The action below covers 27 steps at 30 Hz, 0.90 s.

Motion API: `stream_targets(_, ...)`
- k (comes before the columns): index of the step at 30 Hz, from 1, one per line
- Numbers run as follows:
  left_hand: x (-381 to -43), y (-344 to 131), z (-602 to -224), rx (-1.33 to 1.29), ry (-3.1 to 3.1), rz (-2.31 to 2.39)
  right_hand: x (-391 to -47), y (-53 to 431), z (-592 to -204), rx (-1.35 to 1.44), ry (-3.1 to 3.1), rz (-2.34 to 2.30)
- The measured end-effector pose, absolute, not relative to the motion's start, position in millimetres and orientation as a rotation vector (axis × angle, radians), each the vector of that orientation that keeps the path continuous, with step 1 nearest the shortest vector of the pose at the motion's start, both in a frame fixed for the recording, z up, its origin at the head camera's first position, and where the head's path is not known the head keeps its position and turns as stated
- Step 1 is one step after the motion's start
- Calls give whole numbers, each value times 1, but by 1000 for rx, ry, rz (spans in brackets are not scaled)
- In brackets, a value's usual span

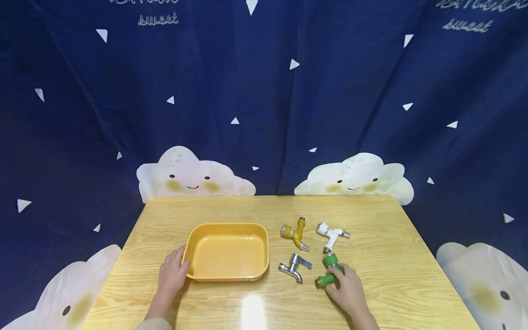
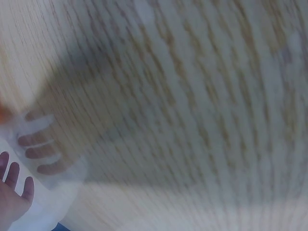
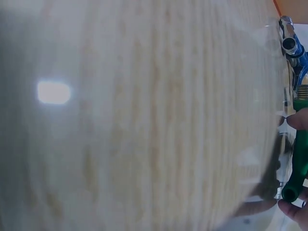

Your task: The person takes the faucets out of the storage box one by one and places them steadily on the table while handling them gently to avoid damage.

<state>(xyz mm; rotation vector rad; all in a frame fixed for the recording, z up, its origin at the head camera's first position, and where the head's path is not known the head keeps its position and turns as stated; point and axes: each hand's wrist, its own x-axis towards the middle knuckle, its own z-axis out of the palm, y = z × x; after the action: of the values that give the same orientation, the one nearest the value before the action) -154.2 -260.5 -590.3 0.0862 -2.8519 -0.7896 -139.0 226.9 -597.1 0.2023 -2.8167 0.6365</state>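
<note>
My left hand (image 1: 171,275) holds the left wall of a yellow plastic basin (image 1: 227,257), its thumb over the rim and the other fingers outside. Only part of that hand (image 2: 14,192) shows in the left wrist view. At the right, my right hand (image 1: 349,291) grips a green tap (image 1: 328,278) between thumb and fingers, low over the table or on it. The right wrist view catches the green tap (image 3: 301,151) at its edge, with fingertips around it. A chrome tap (image 1: 294,267) lies left of the green one.
A mustard-yellow tap (image 1: 297,234) lies right of the basin. Beside it is a white tap (image 1: 332,236), just behind the green one. All rest on a light wooden table (image 1: 214,208). A dark blue curtain (image 1: 264,91) hangs behind the table's far edge.
</note>
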Motion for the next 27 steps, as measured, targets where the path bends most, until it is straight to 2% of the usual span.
stream_targets(15, -153, -260, -592, 65, -2797, -781, -134, 227, -593, 120, -2871, 561)
stream_targets(27, -155, -260, -591, 85, -2842, -790, -130, 225, -587, 154, -2898, 517)
